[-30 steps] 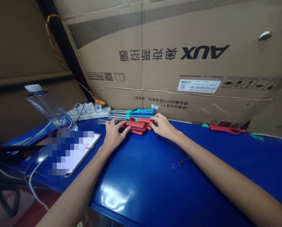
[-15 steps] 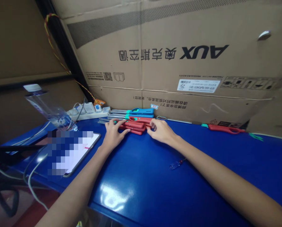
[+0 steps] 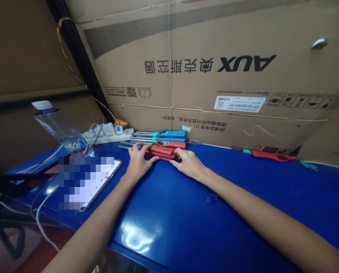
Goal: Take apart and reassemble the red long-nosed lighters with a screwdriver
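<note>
The lighters (image 3: 160, 146) lie in a stack at the far edge of the table (image 3: 169, 220), against the box (image 3: 215, 76). The left hand (image 3: 138, 161) and right hand (image 3: 188, 163) rest flat, fingers spread, touching the red ones but gripping none. A hard push could tip the stack apart.

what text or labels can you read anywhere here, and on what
"AUX", upside down, with Chinese characters beside it: printed on the cardboard box.
"25": white sticker on the box; its other print is too small to read.
Small Chinese lines and pictograms along the box's lower part: too small to read.
Tablet screen: blurred.
</note>
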